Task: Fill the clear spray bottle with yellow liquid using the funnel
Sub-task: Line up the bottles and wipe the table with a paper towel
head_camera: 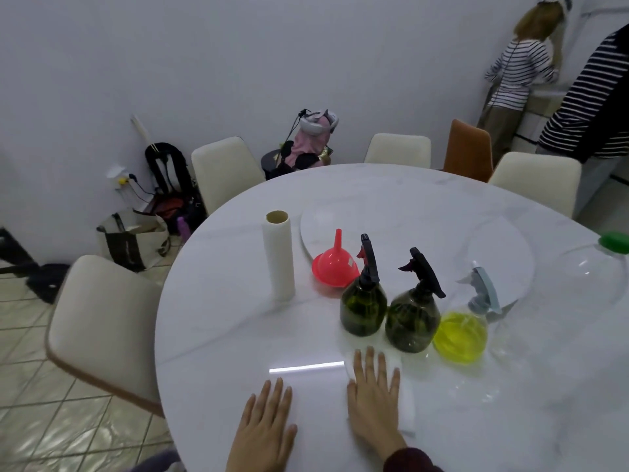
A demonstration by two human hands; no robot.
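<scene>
A clear spray bottle (pixel 463 333) with a pale blue trigger head stands on the white round table (pixel 238 335), its belly holding yellow liquid. A red funnel (pixel 335 262) rests upside down behind the bottles, spout up. Two dark green spray bottles (pixel 363 310) (pixel 413 323) with black heads stand to the left of the clear one. My left hand (pixel 265 427) lies flat on the table near its front edge, holding nothing. My right hand (pixel 374 396) lies flat on a white cloth (pixel 406 403), fingers spread, just in front of the green bottles.
A paper towel roll (pixel 279 255) stands upright left of the funnel. A large clear jug with a green cap (pixel 599 267) sits at the far right. Cream chairs (pixel 102 321) ring the table. Two people in striped tops (pixel 520 73) stand at the back right.
</scene>
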